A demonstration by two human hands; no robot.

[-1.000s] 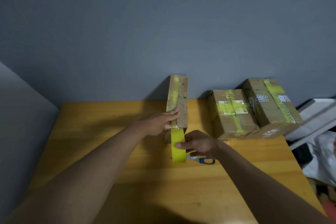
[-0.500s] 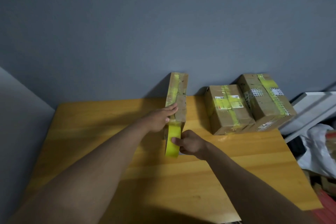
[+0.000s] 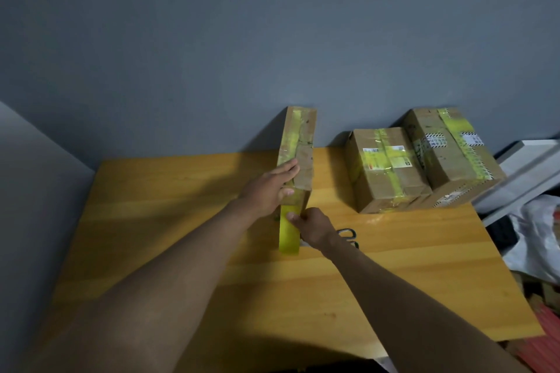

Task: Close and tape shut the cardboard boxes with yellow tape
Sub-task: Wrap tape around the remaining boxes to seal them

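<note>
Narrow box (image 3: pixel 298 154) stands on edge at the table's (image 3: pixel 181 251) twelve o'clock — left hand (image 3: pixel 269 188) flat against it, fingers straight; right hand (image 3: pixel 312 225) pinches the yellow tape (image 3: pixel 288 236) hanging at six o'clock.

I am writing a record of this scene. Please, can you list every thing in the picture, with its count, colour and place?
upright box: 1, brown with yellow tape, table centre near the wall
closed boxes: 2, brown, taped yellow, back right of table
tape strip: 1, yellow, hanging from the upright box's near end
scissors: 1, dark handles, on the table behind the right hand
table: 1, yellow-brown wood
wall: 1, grey, behind
left hand: 1, resting on the upright box
right hand: 1, pinching the tape strip
</note>
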